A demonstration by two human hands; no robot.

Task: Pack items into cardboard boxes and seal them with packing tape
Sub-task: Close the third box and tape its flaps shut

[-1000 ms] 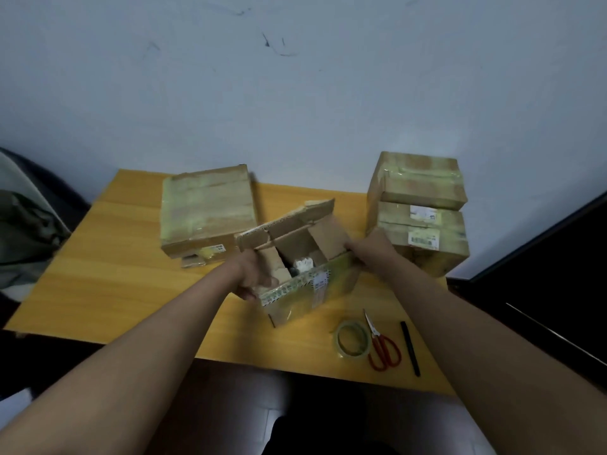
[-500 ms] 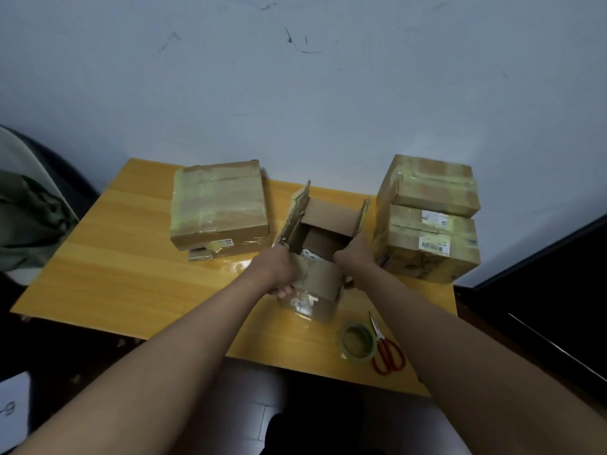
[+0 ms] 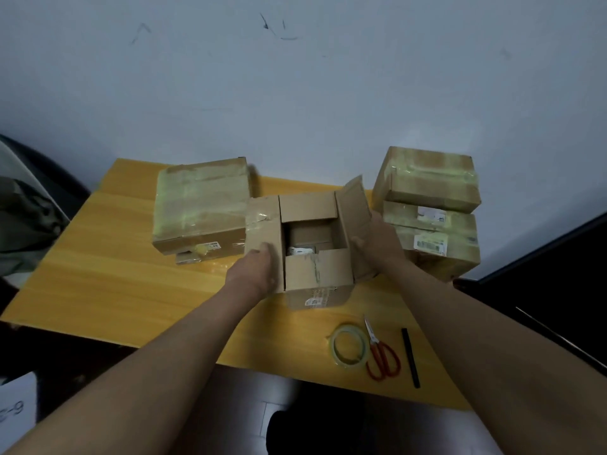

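Observation:
An open cardboard box (image 3: pixel 317 277) stands on the yellow table (image 3: pixel 98 277), its opening facing up and its four flaps spread. Inside it lies a small white item (image 3: pixel 300 250) on a brown inner surface. My left hand (image 3: pixel 258 269) grips the box at its left side, under the left flap. On the other side, my right hand (image 3: pixel 377 246) holds the raised right flap, thumb on its inner face. A roll of clear packing tape (image 3: pixel 348 351) lies flat near the table's front edge, to the right of the box.
A large taped box (image 3: pixel 200 208) sits just left of the open one. Two taped boxes (image 3: pixel 427 182) are stacked at the right. Red-handled scissors (image 3: pixel 382 356) and a black pen (image 3: pixel 410 357) lie beside the tape. A chair with cloth (image 3: pixel 23 221) stands at the far left.
The box has been turned from tilted to upright and square to me. Its flaps now spread outward, and both hands have shifted to its left and right sides.

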